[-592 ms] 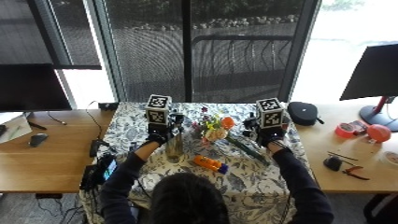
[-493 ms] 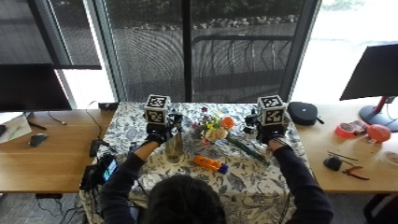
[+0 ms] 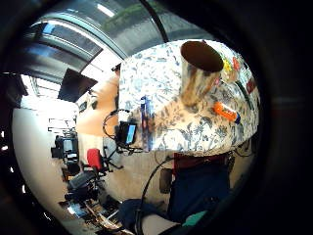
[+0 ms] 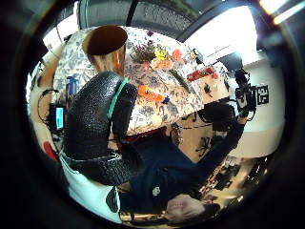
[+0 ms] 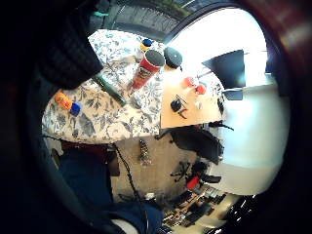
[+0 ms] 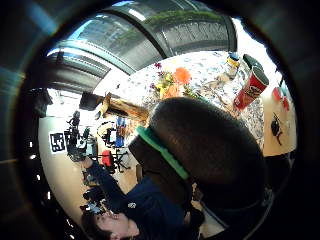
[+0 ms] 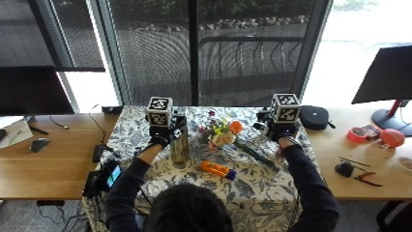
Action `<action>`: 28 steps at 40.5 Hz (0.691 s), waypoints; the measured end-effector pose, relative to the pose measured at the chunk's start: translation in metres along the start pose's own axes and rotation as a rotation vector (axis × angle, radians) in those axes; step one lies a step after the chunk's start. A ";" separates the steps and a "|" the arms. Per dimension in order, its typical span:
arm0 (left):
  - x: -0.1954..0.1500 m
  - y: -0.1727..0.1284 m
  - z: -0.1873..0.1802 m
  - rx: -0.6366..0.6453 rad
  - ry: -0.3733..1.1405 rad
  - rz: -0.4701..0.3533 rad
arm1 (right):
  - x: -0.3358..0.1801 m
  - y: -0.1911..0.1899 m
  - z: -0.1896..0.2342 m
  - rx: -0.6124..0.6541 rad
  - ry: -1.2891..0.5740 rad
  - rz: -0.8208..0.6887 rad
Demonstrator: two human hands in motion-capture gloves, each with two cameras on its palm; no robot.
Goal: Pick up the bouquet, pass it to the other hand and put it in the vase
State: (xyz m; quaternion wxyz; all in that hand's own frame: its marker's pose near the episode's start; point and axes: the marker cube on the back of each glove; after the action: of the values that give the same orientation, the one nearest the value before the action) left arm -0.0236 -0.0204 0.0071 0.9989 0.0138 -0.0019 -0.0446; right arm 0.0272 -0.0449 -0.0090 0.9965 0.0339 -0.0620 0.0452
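Note:
A bouquet [image 7: 222, 133] with orange, yellow and purple flowers lies on the floral tablecloth [image 7: 257, 188], its green stems [image 7: 256, 154] pointing toward the person's right. A tall metallic vase [image 7: 180, 145] stands upright left of it, its mouth showing empty in the left palm views [image 4: 107, 47]. My left hand [image 7: 159, 137] hovers just left of the vase, its fingers [image 4: 95, 138] loosely curled and holding nothing. My right hand [image 7: 282, 134] hovers right of the bouquet [image 6: 172, 82] and also holds nothing.
An orange bottle [image 7: 217, 169] with a blue cap lies in front of the bouquet. A red snack can [image 5: 146, 68] stands near the right hand. A black round case [image 7: 315, 117], tools and tape sit on the wooden desk at the right. A phone [image 7: 110, 175] hangs at the table's left edge.
Both hands have shifted slightly up the view. Nothing on the table has moved.

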 end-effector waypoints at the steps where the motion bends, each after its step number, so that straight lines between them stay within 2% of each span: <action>1: 0.001 0.003 0.000 -0.010 0.003 -0.004 | 0.000 -0.002 0.002 -0.006 -0.002 0.001; 5: 0.004 0.011 -0.002 -0.046 0.008 -0.012 | -0.002 -0.004 0.012 -0.043 -0.008 -0.004; 11: 0.003 0.007 -0.001 -0.035 -0.009 -0.022 | -0.007 0.004 0.009 -0.063 -0.004 -0.015; 18: 0.007 0.005 0.004 -0.038 0.023 0.011 | -0.007 -0.003 0.001 -0.060 -0.031 0.005; 22: 0.010 0.005 0.004 0.005 0.024 0.050 | -0.007 -0.004 -0.011 -0.028 -0.060 0.022; 28: 0.022 0.021 0.006 0.016 0.030 0.100 | -0.003 -0.009 -0.020 -0.068 -0.145 0.106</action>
State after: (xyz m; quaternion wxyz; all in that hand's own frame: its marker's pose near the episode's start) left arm 0.0004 -0.0017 0.0133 0.9997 0.0225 0.0121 0.0057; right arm 0.0279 -0.0525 -0.0299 0.9862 0.0000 -0.1373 0.0930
